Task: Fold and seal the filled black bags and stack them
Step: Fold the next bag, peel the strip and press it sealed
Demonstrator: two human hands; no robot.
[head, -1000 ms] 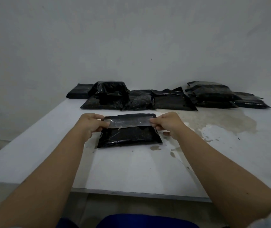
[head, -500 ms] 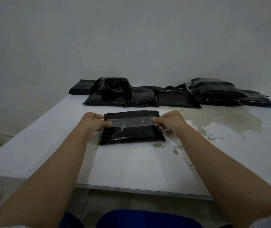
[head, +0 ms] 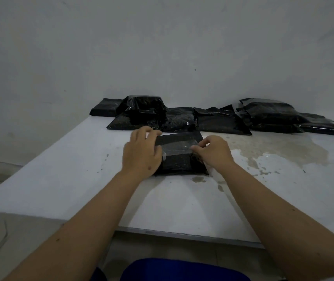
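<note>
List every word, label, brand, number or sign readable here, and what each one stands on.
None: no text can be read anywhere in this view.
The black bag under both hands shows only glossy plastic and a clear tape strip.
The bags at the back bear no visible label.
The table and wall are unmarked.

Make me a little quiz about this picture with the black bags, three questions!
1. True or false: both hands touch the black bag nearest the person.
2. Which hand pinches the clear strip on that bag: A) left hand B) right hand?
3. Fill in: the stained patch on the table lies to the bag's ____ side.

Key: 1 true; 2 B; 3 right.
</note>
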